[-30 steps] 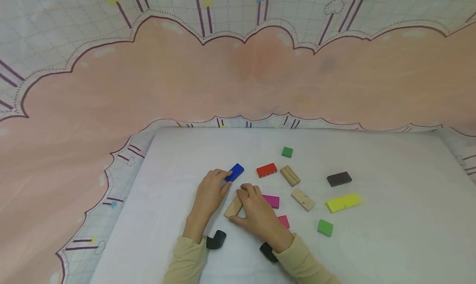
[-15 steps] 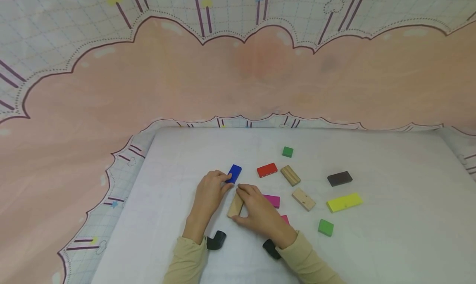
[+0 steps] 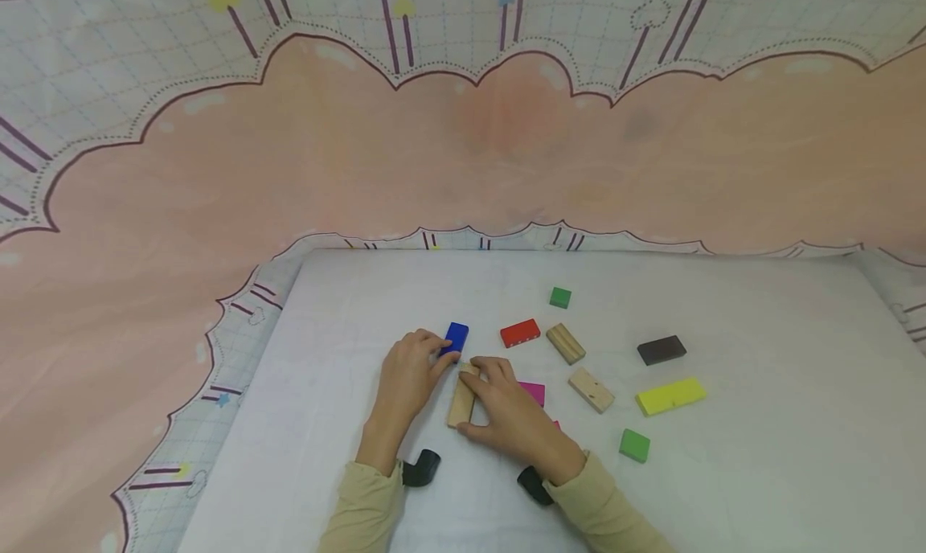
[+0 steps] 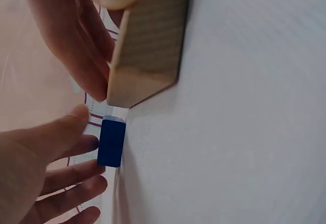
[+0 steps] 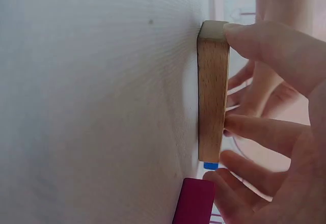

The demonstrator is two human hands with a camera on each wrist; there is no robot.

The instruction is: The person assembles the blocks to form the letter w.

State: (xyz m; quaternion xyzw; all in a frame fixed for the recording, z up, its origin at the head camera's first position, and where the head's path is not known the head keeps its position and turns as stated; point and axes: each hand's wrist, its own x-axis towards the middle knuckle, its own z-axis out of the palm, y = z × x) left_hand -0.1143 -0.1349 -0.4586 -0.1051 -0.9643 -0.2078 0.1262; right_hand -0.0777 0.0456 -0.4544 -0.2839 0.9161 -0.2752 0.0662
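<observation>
The small blue rectangular block [image 3: 456, 333], pinched by the left hand [image 3: 408, 373] at twelve o'clock of the long tan wooden block [image 3: 461, 403] gripped by the right hand [image 3: 515, 412], is best steadied while ends are aligned.

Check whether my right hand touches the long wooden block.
Touching: the right wrist view shows your right hand, its thumb tip against the long wooden block.

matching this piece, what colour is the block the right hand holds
The block is tan wood with fine grain, clearest in the right wrist view.
</observation>
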